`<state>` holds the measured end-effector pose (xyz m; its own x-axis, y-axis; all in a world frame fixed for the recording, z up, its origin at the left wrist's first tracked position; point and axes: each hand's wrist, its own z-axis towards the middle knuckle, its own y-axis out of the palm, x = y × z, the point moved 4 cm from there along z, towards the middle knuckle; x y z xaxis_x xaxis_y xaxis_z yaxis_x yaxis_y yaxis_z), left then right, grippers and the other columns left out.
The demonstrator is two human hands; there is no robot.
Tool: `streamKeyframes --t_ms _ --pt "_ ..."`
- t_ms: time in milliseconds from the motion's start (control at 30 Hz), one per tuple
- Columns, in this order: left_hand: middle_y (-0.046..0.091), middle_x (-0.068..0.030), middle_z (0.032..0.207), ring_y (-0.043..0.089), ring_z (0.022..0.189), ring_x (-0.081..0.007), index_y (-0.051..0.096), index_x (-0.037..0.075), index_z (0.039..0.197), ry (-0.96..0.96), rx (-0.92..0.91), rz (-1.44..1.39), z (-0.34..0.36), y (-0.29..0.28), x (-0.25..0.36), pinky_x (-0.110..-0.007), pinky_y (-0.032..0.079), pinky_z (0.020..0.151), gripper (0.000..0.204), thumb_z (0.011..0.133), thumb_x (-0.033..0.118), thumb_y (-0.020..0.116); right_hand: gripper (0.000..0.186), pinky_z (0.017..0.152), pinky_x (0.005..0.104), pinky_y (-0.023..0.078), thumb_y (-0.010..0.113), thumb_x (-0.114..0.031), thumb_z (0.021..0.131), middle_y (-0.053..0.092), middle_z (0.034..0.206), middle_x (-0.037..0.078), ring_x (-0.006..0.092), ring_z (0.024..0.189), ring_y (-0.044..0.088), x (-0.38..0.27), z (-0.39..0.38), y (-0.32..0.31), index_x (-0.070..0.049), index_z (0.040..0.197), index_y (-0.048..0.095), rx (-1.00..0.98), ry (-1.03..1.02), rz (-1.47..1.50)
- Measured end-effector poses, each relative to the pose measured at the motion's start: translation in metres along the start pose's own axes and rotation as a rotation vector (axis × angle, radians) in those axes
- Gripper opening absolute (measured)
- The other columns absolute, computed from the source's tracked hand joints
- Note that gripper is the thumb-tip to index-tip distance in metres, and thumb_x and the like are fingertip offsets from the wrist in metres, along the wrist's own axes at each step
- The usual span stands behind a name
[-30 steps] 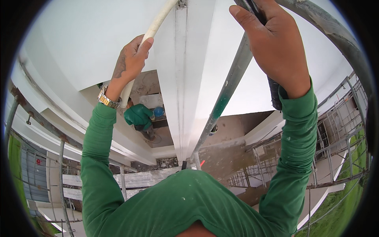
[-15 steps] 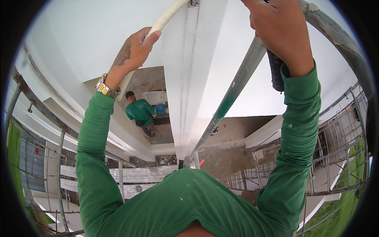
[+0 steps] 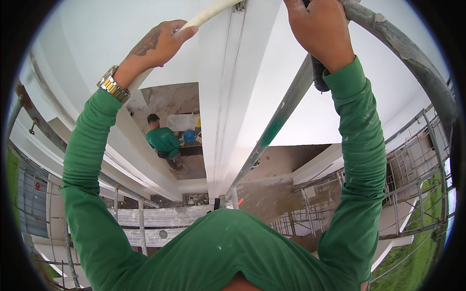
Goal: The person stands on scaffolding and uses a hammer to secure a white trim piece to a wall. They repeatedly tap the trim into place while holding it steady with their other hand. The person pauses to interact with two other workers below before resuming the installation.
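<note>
My left hand (image 3: 162, 46) is raised at the upper left, its fingers closed around a whitish hose (image 3: 216, 11) with the thumb lying along it. The hose curves up past the top edge and runs down behind my wrist. A metal watch (image 3: 112, 83) sits on that wrist. At the top right, my right hand (image 3: 323, 34) is closed round a black, rod-like handle (image 3: 319, 77), whose lower end sticks out below the palm. The handle's upper end is cut off by the frame, so I cannot tell its kind. Both arms wear green sleeves.
A grey scaffold pipe (image 3: 279, 123) slants beneath my right hand; a thicker curved pipe (image 3: 403, 43) arcs at the right. Between my arms stands a white beam (image 3: 225, 97). Far below, a person in green (image 3: 162, 140) is near a blue round object (image 3: 189, 136). Metal planks (image 3: 160, 218) lie lower left.
My left hand has risen slightly and its elbow has swung outward to the left. The right hand has shifted left. The whole view has moved a little; both grips stay closed.
</note>
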<state>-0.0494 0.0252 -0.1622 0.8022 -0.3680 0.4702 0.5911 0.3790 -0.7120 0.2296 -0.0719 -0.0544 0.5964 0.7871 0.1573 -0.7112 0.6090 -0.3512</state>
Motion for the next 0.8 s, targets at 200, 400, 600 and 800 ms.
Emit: streamKeyframes --t_ms 200,400,600,800 --pt "0.05 -0.0004 0.054 0.049 0.039 -0.0107 0.063 0.001 0.13 0.06 0.06 0.102 0.019 0.004 -0.013 -0.026 0.042 0.037 0.06 0.101 0.052 0.051 0.059 0.097 0.0409 0.051 0.056 -0.003 0.091 0.064 0.121 0.034 0.0451 0.104 0.067 0.021 -0.013 0.01 0.002 0.149 0.044 -0.426 0.299 -0.038" --pt "0.053 -0.0013 0.054 0.051 0.039 -0.0112 0.064 0.001 0.127 0.002 -0.021 0.217 -0.013 -0.016 0.029 -0.026 0.043 0.037 0.058 0.102 0.051 0.048 0.059 0.111 0.0379 0.042 0.057 -0.003 0.091 0.057 0.137 0.031 0.0411 0.129 0.056 -0.021 0.001 -0.016 0.004 0.148 0.043 -0.22 0.143 -0.03" --pt "0.052 -0.0011 0.054 0.051 0.042 -0.0121 0.067 0.002 0.122 0.045 -0.017 0.199 -0.013 -0.019 0.037 -0.03 0.044 0.042 0.056 0.103 0.051 0.047 0.06 0.108 0.0392 0.045 0.057 -0.005 0.093 0.058 0.135 0.031 0.0412 0.127 0.058 0.023 -0.005 0.014 0.002 0.15 0.041 -0.416 0.127 -0.173" --pt "0.054 -0.0035 0.056 0.052 0.046 -0.0126 0.069 0.003 0.116 0.076 0.027 0.28 -0.008 -0.012 0.029 -0.034 0.045 0.05 0.054 0.103 0.05 0.047 0.059 0.105 0.0391 0.047 0.058 -0.005 0.093 0.06 0.131 0.032 0.0405 0.123 0.061 -0.001 0.029 -0.017 0.003 0.149 0.042 -0.292 0.209 -0.044"
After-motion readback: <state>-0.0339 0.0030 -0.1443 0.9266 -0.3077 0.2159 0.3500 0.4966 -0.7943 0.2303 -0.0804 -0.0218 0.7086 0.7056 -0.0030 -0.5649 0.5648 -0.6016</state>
